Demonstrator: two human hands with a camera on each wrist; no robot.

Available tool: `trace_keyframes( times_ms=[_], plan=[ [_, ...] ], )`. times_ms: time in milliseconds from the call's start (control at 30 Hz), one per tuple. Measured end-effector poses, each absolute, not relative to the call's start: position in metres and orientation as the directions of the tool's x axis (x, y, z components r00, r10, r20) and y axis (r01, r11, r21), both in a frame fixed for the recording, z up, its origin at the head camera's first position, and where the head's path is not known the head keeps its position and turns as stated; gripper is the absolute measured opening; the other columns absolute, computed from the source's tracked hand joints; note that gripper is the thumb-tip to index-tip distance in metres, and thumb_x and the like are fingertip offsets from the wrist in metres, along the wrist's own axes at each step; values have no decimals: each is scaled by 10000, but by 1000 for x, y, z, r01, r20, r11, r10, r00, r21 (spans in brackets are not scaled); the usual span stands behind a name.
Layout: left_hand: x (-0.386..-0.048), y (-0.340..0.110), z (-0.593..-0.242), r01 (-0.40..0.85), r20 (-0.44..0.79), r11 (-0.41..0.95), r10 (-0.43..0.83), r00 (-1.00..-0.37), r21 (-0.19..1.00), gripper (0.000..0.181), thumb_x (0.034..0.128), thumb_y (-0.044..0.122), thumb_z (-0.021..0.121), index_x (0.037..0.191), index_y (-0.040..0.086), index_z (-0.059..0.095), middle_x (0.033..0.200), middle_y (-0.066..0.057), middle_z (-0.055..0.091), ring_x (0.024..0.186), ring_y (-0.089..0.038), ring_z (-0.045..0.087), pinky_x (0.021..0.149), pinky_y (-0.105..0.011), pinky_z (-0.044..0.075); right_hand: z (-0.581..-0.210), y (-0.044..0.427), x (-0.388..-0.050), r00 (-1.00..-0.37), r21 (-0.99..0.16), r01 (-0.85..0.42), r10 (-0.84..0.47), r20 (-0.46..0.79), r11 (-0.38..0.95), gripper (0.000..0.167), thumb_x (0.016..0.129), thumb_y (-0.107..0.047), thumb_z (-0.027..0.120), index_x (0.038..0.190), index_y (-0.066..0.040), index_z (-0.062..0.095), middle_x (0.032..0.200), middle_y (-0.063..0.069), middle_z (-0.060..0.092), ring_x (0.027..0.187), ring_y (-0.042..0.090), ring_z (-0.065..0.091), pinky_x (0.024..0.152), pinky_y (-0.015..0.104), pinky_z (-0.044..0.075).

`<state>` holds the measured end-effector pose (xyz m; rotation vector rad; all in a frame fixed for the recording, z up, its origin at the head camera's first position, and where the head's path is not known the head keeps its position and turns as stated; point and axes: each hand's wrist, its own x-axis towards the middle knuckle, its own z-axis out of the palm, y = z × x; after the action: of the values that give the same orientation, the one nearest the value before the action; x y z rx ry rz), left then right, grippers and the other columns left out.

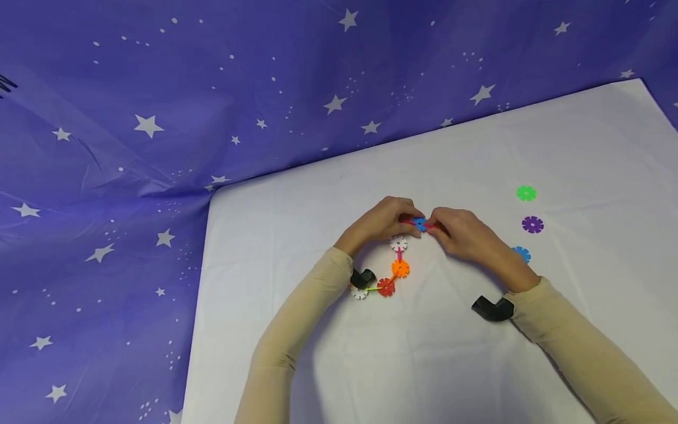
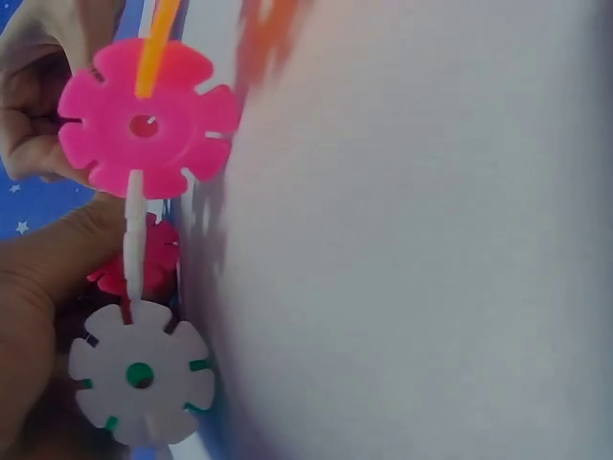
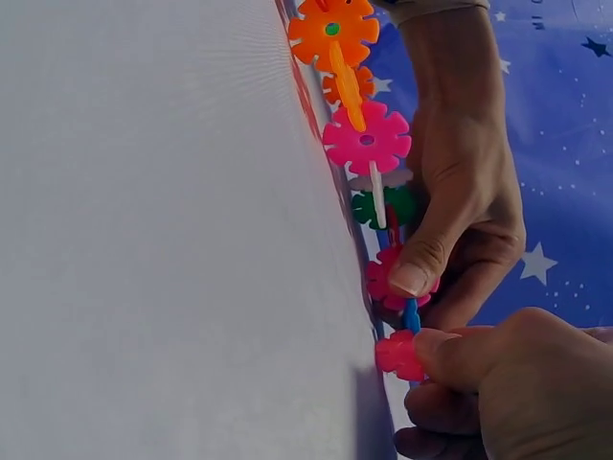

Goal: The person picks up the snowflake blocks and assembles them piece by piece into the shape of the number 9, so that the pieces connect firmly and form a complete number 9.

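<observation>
A chain of slotted plastic flower discs hangs together on the table in front of me. My left hand (image 1: 385,219) pinches a pink disc (image 3: 383,278) of it between thumb and fingers. Just right of that, a blue disc (image 1: 420,224) joins it to another pink disc (image 3: 395,355), which my right hand (image 1: 462,232) pinches. The rest of the chain curves below the left hand, with a white disc (image 1: 398,244), an orange disc (image 1: 401,269) and a red disc (image 1: 386,287). Part of it is hidden by the left hand.
To the right on the white-covered table (image 1: 434,353) lie loose green (image 1: 527,193) and purple (image 1: 532,224) discs. A blue loose disc (image 1: 521,254) is partly covered by the right wrist. Behind the table hangs a purple cloth (image 1: 275,70) with white stars.
</observation>
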<state>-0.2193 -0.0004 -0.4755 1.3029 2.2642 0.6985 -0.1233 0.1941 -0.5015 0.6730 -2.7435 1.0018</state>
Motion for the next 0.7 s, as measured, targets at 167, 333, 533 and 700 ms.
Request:
trace_keyframes(
  times_ms=[167,333,533,700],
  plan=[
    [-221,-4,-480,620,-115,447,859,-500,645,367,859,261,761,1173,78,716,929,-20,647,778,-98,495,708,-175,381,-499,195,-127,-893,-591,-445,-379,242,673,124,876,-17,697,971,-32,620,771,32,601,654,125,485,611,299,442],
    [-224,-12,-481,557,-110,488,810,-577,672,390,850,247,773,1190,69,702,915,-25,630,805,-115,504,719,-184,400,-483,219,-134,-930,-609,-339,-352,104,717,267,915,-145,695,1140,-28,612,788,19,594,672,121,496,648,302,455],
    [-228,-10,-476,597,-123,500,820,-558,627,383,859,254,766,1194,82,697,912,-25,608,814,-121,499,730,-191,394,-476,297,-134,-998,-553,-14,-47,-45,833,363,943,-163,641,1218,56,549,993,242,573,835,364,546,753,520,468],
    [-228,-3,-474,626,-156,512,831,-534,588,417,861,279,762,1225,92,678,951,-19,616,844,-115,510,770,-196,409,-486,330,-129,-979,-514,188,115,-171,837,477,969,-193,591,1285,122,421,1185,371,405,1028,536,448,893,689,388]
  ],
)
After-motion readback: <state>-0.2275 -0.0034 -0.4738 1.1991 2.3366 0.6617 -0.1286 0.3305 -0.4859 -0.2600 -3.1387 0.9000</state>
